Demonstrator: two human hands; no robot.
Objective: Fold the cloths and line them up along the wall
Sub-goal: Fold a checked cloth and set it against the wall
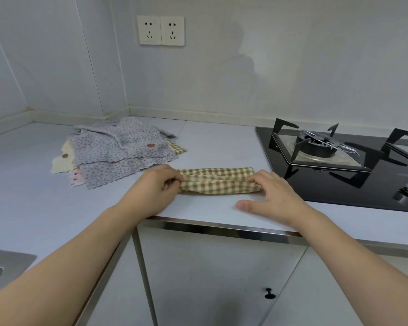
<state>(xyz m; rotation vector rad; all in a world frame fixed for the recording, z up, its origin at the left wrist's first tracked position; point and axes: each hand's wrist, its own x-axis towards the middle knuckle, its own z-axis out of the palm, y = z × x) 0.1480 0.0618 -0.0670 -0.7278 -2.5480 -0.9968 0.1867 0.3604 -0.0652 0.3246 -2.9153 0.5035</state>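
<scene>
The green checked cloth lies as a narrow band on the countertop, near the front edge, with your hands at either end. Your left hand pinches the left end with curled fingers; your right hand has fingers curled onto the right end, thumb flat on the counter. Let one end go slack and the band will likely spring open — the fabric looks soft and puffy. The right end sits just beside the gas hob, so a wide swing could snag its pan support. The pile of unfolded cloths crowds the far-left corner — open room along the wall is the stretch between pile and hob.
</scene>
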